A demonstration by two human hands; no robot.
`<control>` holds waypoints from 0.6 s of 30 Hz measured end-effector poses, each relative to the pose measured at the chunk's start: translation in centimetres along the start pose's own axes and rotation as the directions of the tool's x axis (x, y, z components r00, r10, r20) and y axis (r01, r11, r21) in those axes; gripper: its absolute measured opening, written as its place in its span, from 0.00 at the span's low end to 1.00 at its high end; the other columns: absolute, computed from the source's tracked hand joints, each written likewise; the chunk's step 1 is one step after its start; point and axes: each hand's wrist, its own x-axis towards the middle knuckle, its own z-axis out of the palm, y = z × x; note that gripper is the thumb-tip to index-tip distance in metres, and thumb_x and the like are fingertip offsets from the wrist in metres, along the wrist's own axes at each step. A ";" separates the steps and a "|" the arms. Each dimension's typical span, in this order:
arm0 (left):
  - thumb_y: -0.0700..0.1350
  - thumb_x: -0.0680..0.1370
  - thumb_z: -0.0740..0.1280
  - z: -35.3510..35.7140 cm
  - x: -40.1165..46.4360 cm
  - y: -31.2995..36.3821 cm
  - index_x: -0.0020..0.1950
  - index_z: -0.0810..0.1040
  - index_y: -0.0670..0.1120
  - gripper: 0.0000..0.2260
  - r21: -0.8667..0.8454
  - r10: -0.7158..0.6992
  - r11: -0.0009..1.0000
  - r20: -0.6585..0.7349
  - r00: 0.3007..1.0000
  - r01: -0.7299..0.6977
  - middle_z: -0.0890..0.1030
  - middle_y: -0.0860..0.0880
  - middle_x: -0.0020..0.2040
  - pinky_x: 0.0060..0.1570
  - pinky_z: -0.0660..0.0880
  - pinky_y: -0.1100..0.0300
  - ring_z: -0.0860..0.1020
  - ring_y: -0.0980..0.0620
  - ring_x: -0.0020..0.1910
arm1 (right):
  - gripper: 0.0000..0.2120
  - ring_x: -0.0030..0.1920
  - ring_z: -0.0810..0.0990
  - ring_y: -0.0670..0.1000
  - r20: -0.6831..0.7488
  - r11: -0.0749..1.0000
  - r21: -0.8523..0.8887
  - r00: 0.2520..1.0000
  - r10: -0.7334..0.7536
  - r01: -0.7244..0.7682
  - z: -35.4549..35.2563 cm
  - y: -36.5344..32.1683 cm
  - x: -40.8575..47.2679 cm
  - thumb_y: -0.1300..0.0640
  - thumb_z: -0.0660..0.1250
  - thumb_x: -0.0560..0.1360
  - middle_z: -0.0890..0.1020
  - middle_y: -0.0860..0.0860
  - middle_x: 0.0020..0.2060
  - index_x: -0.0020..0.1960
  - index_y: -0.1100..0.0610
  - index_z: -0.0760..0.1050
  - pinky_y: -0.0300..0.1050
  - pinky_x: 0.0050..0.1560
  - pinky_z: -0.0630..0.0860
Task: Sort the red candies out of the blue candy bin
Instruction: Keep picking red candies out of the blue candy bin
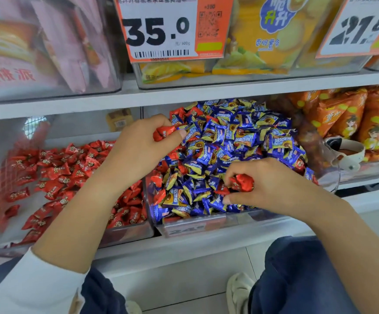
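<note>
Pink packet bin: clear plastic bin of pink snack packets [36,48], upper shelf, 10 o'clock of the scene.
Red candy bin: clear plastic bin [129,232] on the lower shelf at 9 o'clock, holding a loose layer of red-wrapped candies [59,173]; it stands just beside the blue candy bin, walls touching or nearly so.
Left hand: left hand [138,152], fingers curled, gripping a few red-wrapped candies [164,133] over the 10 o'clock corner of the blue candy bin; white sleeve at the forearm.
Price card: orange-and-white card reading 35.0 [161,30], fixed to the front of the yellow packet bin [206,80] at 12 o'clock.
Blue candy bin: clear plastic bin [206,223], centre of the lower shelf, heaped with blue-and-yellow wrapped candies [240,137]; stray red candies [156,177] lie mixed in, mostly along its 9 o'clock side and a few at 3 o'clock.
Right hand: right hand [272,184], fingers curled round a clutch of red-wrapped candies [242,182], resting on the heap at the bin's 5 o'clock.
Second price card: card reading 21.8 [361,26], 1 o'clock.
Orange packets: orange snack bags [347,114], lower shelf, 3 o'clock of the blue candy bin.
White scoop: white plastic scoop-like item [345,152] below the orange packets; exact kind cannot be told.
Floor: pale floor [184,279] at 6 o'clock, between dark-trousered knees.
</note>
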 end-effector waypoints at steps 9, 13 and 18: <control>0.61 0.71 0.64 -4.0 -3.1 0.1 0.39 0.74 0.51 0.14 -0.142 -0.041 0.989 -0.054 0.998 0.033 0.72 0.55 0.26 0.31 0.68 0.62 0.68 0.58 0.25 | 0.03 0.36 0.78 0.41 -0.279 0.981 0.182 0.960 -0.011 0.064 0.0 -1.9 1.1 0.53 0.69 0.74 0.80 0.39 0.33 0.42 0.49 0.79 0.32 0.39 0.72; 0.56 0.73 0.66 -7.9 -4.9 -2.1 0.39 0.75 0.48 0.12 -0.222 -0.163 0.964 -0.070 0.984 0.144 0.68 0.56 0.23 0.28 0.68 0.59 0.66 0.59 0.23 | 0.03 0.30 0.74 0.39 -0.277 0.900 0.415 0.961 -0.017 0.136 0.7 -6.4 2.7 0.55 0.68 0.75 0.76 0.36 0.28 0.42 0.51 0.78 0.28 0.34 0.67; 0.52 0.75 0.68 -11.0 -6.7 -5.5 0.40 0.77 0.46 0.10 -0.329 -0.296 0.910 -0.096 0.950 0.251 0.70 0.53 0.28 0.25 0.67 0.64 0.67 0.58 0.25 | 0.04 0.30 0.72 0.42 -0.339 0.854 0.467 0.938 -0.064 0.227 3.1 -14.0 6.9 0.54 0.68 0.74 0.75 0.42 0.27 0.40 0.50 0.76 0.34 0.35 0.66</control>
